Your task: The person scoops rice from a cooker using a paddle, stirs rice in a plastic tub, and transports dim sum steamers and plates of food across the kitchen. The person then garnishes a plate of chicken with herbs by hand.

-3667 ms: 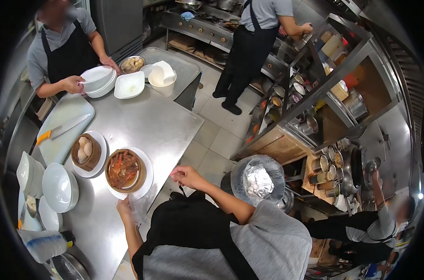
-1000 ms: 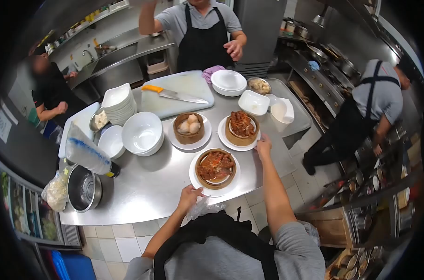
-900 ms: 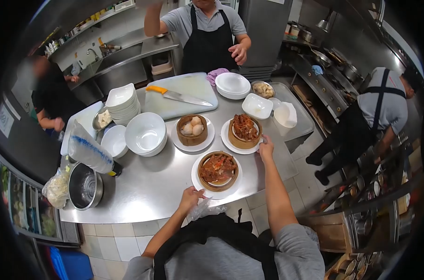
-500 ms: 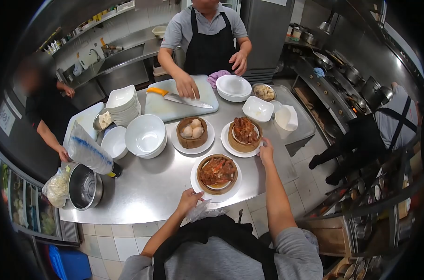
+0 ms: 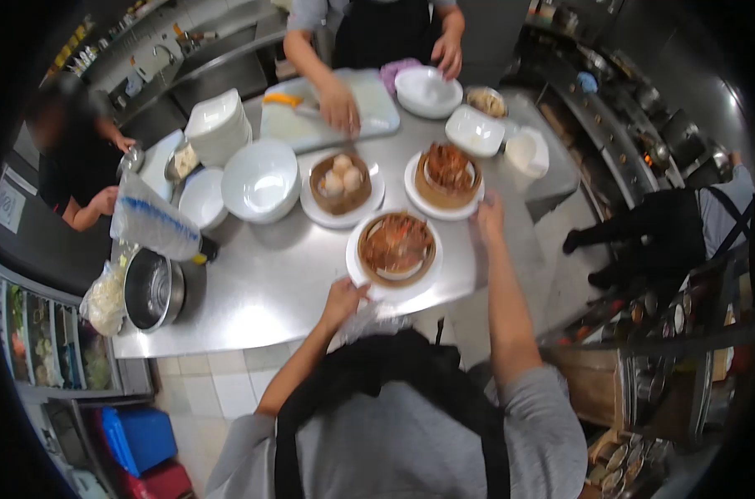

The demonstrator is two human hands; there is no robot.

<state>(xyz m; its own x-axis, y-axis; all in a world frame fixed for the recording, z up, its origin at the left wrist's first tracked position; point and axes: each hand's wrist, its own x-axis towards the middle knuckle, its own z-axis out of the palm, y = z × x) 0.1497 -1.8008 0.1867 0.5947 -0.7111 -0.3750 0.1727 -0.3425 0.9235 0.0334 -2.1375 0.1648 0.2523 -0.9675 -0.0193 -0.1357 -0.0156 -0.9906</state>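
My left hand point(image 5: 344, 301) pinches the lower left rim of a white plate point(image 5: 435, 276), and clear plastic point(image 5: 373, 320) hangs beside that hand. A bamboo steamer of reddish-brown food point(image 5: 397, 248) stands on this plate. At the lower right edge of another white plate point(image 5: 454, 214) is my right hand point(image 5: 489, 218), its fingers closed on the rim. That plate bears a second steamer of brown food point(image 5: 449, 173). To the left, a third steamer with pale round dumplings point(image 5: 341, 185) sits on its own plate point(image 5: 313, 208).
Across the steel table point(image 5: 244, 308), a person's hand point(image 5: 339, 106) is over a cutting board point(image 5: 376, 97) with an orange-handled knife point(image 5: 283, 99). White bowls point(image 5: 261, 181) and a metal bowl point(image 5: 154, 291) stand left. Another person point(image 5: 78, 158) is far left, one more far right.
The view has tilted, so the table sits higher. A second steamer of brown food has joined the others since the earliest frame. The facing person's hand came down to the board.
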